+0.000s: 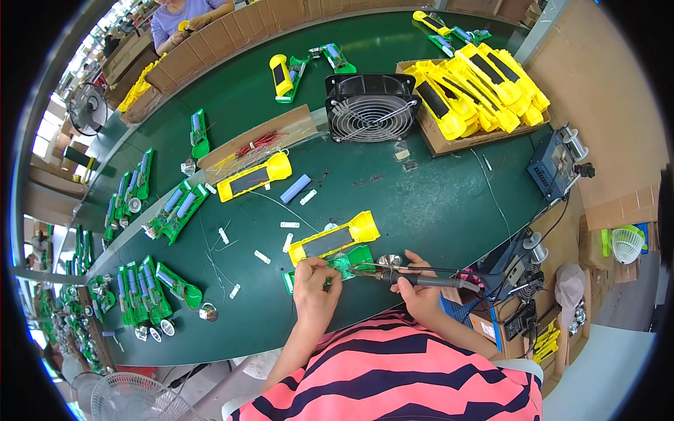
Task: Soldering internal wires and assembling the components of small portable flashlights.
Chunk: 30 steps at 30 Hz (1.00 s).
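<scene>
My right hand grips a soldering iron with a dark handle, its tip pointing left. The tip end is over a green lamp casing lying on the table before me. My left hand is closed in a pinch at the left part of this casing; what its fingers hold is too small to make out. Just beyond lies a yellow casing half with a dark panel. A shiny reflector cup is beside the iron, near my right fingers.
A black fan stands ahead, beside a carton of yellow casings. The soldering station is at right. Green casings with blue cells lie at left. Nearer are a loose blue cell and red wires. Another person sits beyond.
</scene>
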Each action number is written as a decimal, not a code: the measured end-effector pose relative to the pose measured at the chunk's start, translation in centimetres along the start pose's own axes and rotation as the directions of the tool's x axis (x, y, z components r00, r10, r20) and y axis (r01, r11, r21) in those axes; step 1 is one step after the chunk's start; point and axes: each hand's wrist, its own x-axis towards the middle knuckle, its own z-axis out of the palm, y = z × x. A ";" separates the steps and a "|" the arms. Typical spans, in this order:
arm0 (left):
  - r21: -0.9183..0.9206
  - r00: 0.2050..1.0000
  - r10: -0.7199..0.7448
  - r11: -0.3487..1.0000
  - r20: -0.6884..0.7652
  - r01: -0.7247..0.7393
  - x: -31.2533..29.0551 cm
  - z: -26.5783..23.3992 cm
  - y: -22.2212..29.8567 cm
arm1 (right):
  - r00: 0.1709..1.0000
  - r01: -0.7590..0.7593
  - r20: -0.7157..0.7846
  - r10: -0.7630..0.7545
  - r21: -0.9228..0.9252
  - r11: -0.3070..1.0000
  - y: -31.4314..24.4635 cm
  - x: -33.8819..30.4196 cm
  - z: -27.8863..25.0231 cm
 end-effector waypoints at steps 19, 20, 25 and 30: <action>0.004 1.000 -0.021 1.000 -0.003 0.021 0.1 0.4 -0.3 | 0.997 0.083 0.017 -0.082 -0.057 0.995 1.7 0.0 0.2; 0.005 1.000 -0.024 1.000 -0.001 0.024 0.1 0.4 -0.2 | 0.998 0.065 0.010 -0.064 -0.030 0.997 1.6 0.0 0.2; 0.002 0.999 -0.029 1.000 0.026 0.029 0.4 0.3 -0.2 | 0.995 0.090 0.034 -0.089 -0.050 0.995 1.2 0.1 0.2; -0.015 0.996 -0.061 0.998 0.058 0.062 0.5 0.4 -0.3 | 0.996 0.027 -0.087 -0.020 0.080 0.996 -0.6 0.7 0.5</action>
